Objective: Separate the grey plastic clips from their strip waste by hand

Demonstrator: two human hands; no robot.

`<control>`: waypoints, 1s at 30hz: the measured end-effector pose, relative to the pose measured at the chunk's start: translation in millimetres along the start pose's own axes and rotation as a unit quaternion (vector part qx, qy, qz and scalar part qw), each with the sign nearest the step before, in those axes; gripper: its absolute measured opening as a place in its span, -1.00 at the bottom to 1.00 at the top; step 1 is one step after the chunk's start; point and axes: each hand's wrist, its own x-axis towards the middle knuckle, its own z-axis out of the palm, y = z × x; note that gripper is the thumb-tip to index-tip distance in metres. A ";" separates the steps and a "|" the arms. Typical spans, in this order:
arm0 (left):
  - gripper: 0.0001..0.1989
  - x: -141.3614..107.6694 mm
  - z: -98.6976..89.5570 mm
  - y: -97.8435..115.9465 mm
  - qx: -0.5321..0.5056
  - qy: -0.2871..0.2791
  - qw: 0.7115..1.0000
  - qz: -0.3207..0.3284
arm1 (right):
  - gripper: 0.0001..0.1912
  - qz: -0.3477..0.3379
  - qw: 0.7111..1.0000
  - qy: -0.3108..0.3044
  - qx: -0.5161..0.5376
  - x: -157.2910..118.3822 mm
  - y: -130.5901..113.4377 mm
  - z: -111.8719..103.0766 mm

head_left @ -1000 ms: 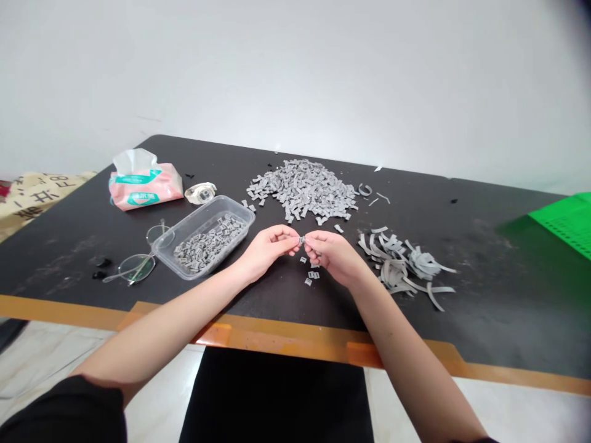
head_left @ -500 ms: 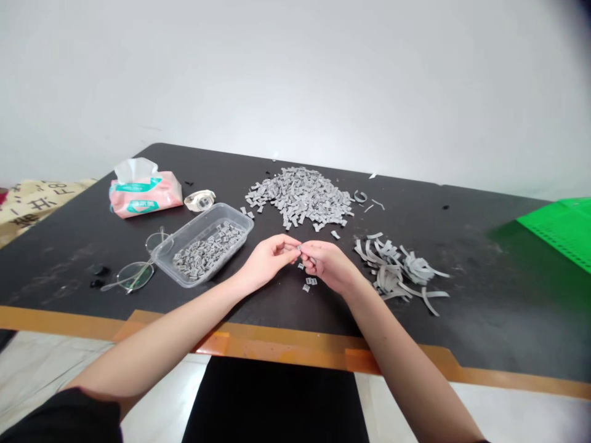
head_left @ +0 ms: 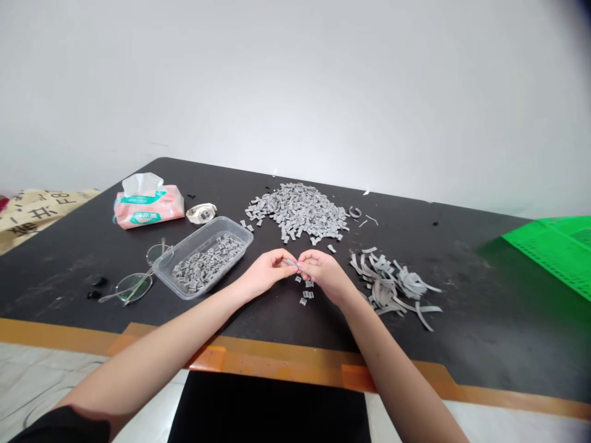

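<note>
My left hand [head_left: 270, 272] and my right hand [head_left: 323, 275] meet fingertip to fingertip just above the table. Both are closed in a pinch on a small grey strip piece [head_left: 290, 262], mostly covered by the fingers. Under the hands lie several small grey slotted pieces [head_left: 306, 295], like tiny buckles. To the left, a clear plastic container [head_left: 165, 278] holds many similar grey pieces [head_left: 203, 266]. Beyond the hands rises a large heap of short grey tabs [head_left: 302, 209]. Right of my right hand is a loose bundle of longer grey strips [head_left: 392, 283].
Eyeglasses [head_left: 133, 287] rest against the container's left side, near small black items [head_left: 98, 282]. Behind are a white watch [head_left: 202, 213] and a pink tissue pack [head_left: 150, 206]. A green perforated sheet [head_left: 554, 246] covers the right end. Orange tape [head_left: 277, 357] lines the front edge.
The view has tilted up slightly, so everything sits lower. A grey strip now shows between my fingertips, and my right fingers have shifted. One more slotted piece is visible below the hands.
</note>
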 end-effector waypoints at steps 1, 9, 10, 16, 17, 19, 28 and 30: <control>-0.72 -0.7 0.4 0.6 -0.003 -0.002 1.000 0.000 | -0.75 -0.007 1.000 -0.003 0.017 -0.5 0.0 1.2; -0.62 -3.2 -3.8 9.6 -0.146 -0.016 0.989 -0.021 | -0.71 -0.044 0.993 -0.070 0.084 -4.5 -6.7 -2.4; -0.62 -3.6 -3.6 10.8 -0.156 -0.022 0.987 -0.022 | -0.74 -0.051 0.992 -0.070 0.089 -4.6 -6.5 -3.1; -0.64 -6.4 0.5 13.6 -0.165 -0.059 0.985 -0.010 | -0.73 -0.048 0.985 -0.128 0.107 -8.1 -8.7 -7.8; -0.64 -6.6 0.8 13.3 -0.153 -0.061 0.986 -0.004 | -0.72 -0.033 0.986 -0.133 0.096 -9.0 -9.9 -8.9; -0.65 -6.7 0.9 12.5 -0.124 -0.060 0.990 0.008 | -0.72 -0.004 0.989 -0.130 0.069 -10.3 -12.4 -11.1; -0.70 -7.9 -0.5 12.3 -0.037 -0.047 0.998 0.008 | -0.77 0.025 0.995 -0.092 0.016 -13.8 -17.5 -9.0; -0.71 -8.3 -0.5 13.2 -0.042 -0.052 0.998 0.009 | -0.76 0.019 0.996 -0.089 0.007 -14.7 -18.1 -8.7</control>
